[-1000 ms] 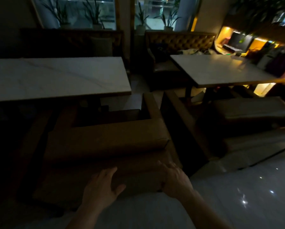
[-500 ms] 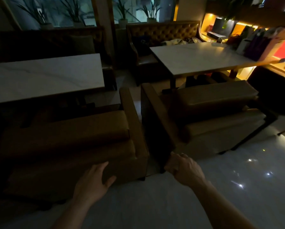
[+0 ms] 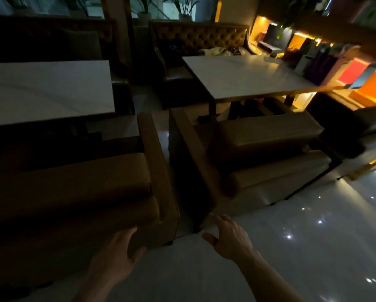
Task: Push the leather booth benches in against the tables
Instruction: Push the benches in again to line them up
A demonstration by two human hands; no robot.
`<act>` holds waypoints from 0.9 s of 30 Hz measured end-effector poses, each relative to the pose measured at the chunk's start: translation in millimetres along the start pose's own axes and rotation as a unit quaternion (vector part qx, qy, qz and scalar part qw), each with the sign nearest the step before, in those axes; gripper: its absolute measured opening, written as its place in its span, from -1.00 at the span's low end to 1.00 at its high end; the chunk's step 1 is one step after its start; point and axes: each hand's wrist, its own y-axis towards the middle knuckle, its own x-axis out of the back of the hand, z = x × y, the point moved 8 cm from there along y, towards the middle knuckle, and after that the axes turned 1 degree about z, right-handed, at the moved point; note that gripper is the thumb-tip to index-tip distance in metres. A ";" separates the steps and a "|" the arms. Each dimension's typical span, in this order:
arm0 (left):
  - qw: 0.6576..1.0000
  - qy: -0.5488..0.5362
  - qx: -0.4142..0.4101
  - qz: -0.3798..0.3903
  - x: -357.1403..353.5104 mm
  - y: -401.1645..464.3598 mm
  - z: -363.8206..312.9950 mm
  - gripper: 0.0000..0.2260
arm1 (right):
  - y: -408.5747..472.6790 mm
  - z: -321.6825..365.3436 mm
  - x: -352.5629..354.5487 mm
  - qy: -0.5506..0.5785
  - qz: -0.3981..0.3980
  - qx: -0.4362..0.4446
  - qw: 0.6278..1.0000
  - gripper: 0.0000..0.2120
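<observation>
Two brown leather booth benches stand side by side with a narrow gap between them. The left bench sits in front of the left white table, its seat edge under the tabletop. The right bench sits in front of the right white table. My left hand lies flat with spread fingers against the back of the left bench near its right corner. My right hand hovers open just behind the near left corner of the right bench, holding nothing.
Tufted leather benches line the far side of both tables under the windows. Lit shelves with bags stand at the right. Another dark seat sits at the far right. Glossy pale floor spreads behind the benches.
My view has swung right, from the left bench toward the right one. My right hand has come off the left bench's corner and moved across to the right bench. My left hand stays on the left bench.
</observation>
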 end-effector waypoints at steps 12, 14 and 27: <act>0.991 -0.032 -0.127 -0.021 2.2 125.2 -210.6 -0.31 | 78.3 -143.3 120.6 -0.007 -0.076 -0.053 0.996 -0.35; 0.990 -0.036 -0.133 -0.019 -9.9 150.7 -249.5 -0.29 | 102.2 -182.6 132.7 -0.011 -0.076 -0.056 0.995 -0.26; 0.998 0.020 -0.053 -0.031 -135.7 304.8 -462.7 -0.14 | 288.8 -463.1 184.8 -0.109 0.037 -0.007 0.993 0.01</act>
